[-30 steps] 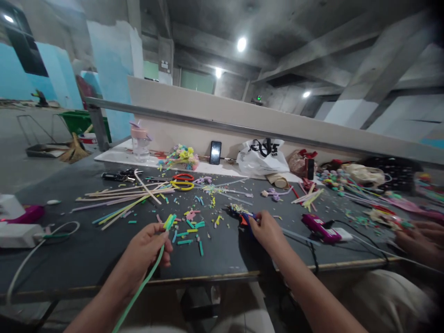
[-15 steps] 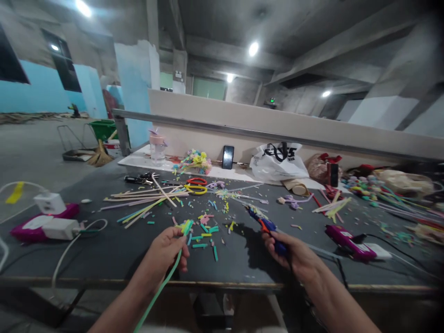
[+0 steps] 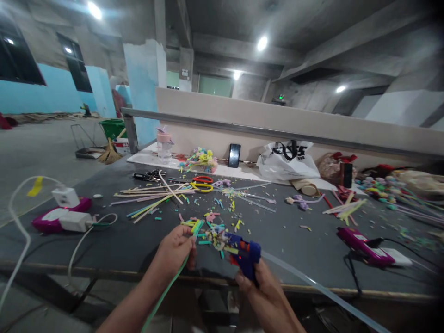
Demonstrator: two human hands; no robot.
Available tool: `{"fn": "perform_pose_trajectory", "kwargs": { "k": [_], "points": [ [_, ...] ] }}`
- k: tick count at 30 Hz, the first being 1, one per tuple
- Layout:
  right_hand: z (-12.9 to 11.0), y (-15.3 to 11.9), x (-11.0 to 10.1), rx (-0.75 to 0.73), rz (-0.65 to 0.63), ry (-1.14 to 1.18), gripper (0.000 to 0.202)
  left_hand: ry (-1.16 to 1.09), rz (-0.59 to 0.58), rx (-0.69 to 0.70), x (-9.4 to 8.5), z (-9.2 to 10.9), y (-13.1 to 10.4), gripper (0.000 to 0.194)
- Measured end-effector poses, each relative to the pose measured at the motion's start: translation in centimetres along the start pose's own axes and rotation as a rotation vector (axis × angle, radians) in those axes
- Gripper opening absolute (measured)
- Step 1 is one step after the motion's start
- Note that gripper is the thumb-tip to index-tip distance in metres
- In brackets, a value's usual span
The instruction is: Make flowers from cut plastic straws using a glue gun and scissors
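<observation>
ok so the right hand [image 3: 265, 293] has swung the blue glue gun [image 3: 247, 255] way over left, its messy front end now near the left hand [image 3: 177, 252]. That other person's hand, far right earlier, is out of view.

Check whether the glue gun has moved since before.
Yes, the glue gun has moved left, away from the right-side power strip, toward the left hand.

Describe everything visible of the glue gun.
The glue gun is blue with orange parts, apparently plastic, and shows a small red light. Coloured scraps crust its front end, which points toward the left hand. A long, translucent glue stick extends from its back. The right hand holds its handle, near the table edge.
</observation>
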State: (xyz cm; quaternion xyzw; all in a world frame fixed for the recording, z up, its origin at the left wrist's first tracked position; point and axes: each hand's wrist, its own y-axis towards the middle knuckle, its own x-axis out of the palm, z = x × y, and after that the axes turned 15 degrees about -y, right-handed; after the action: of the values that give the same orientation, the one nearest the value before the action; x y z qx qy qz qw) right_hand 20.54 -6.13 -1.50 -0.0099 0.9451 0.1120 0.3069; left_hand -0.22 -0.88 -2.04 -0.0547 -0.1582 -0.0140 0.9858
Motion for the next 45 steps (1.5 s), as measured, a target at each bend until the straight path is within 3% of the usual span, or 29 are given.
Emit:
{"fn": "perform_pose_trajectory", "kwargs": {
  "k": [8, 17, 25, 32, 36, 42, 45],
  "points": [
    [1.1, 0.8, 1.5, -0.074, 0.011, -0.165, 0.039, 0.092, -0.015, 0.02, 0.2, 0.3, -0.4, 0.013],
    [0.7, 1.0, 1.5, -0.075, 0.038, -0.286, 0.034, 0.158, 0.002, 0.012, 0.6, 1.1, -0.6, 0.011],
    [1.2, 0.8, 1.7, -0.083, 0.018, -0.397, 0.032, 0.145, -0.003, 0.008, 0.3, 0.6, -0.4, 0.009],
    [1.7, 0.7, 0.7, -0.257, 0.062, -0.422, 0.041, 0.075, -0.004, -0.026, 0.4, 0.8, -0.5, 0.011],
    [1.4, 1.0, -0.2, -0.028, 0.161, -0.189, 0.029, 0.0, -0.028, -0.012, 0.4, 0.8, -0.6, 0.015],
    [1.3, 2.6, -3.0, 0.41, 0.186, 0.507, 0.027, -0.058, -0.036, -0.05, 0.0, 0.2, -0.2, 0.02],
    [2.5, 4.0, -4.7, 0.508, 0.159, 0.541, 0.019, -0.069, -0.051, -0.046, -0.2, -0.1, 0.0, 0.023]
  ]
}}
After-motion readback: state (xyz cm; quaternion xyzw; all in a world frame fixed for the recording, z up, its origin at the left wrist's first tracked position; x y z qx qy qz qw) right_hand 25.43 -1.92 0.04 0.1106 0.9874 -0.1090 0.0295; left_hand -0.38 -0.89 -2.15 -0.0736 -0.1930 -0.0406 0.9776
